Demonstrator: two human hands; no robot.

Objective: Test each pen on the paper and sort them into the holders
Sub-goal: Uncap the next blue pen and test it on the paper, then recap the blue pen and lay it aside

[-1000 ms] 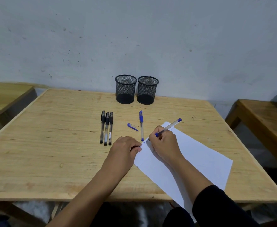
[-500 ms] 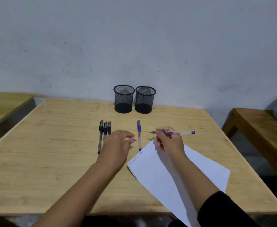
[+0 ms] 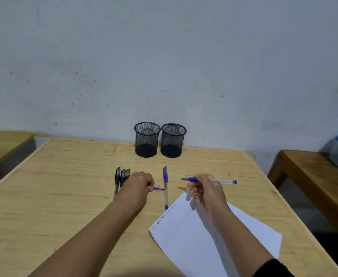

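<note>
Blue pen (image 3: 208,180), uncapped, is pinched level in the right hand (image 3: 206,191) above the paper's (image 3: 204,240) far corner, while the left hand (image 3: 138,186) fingers its cap (image 3: 157,187) on the tabletop (image 3: 64,196) — fumble the recapping and ink smears, or it could roll off.

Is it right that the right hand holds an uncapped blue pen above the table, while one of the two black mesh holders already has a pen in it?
Not quite. In the head view both black mesh holders are empty. The rest stands: the right hand holds the uncapped blue pen above the wooden table.
</note>
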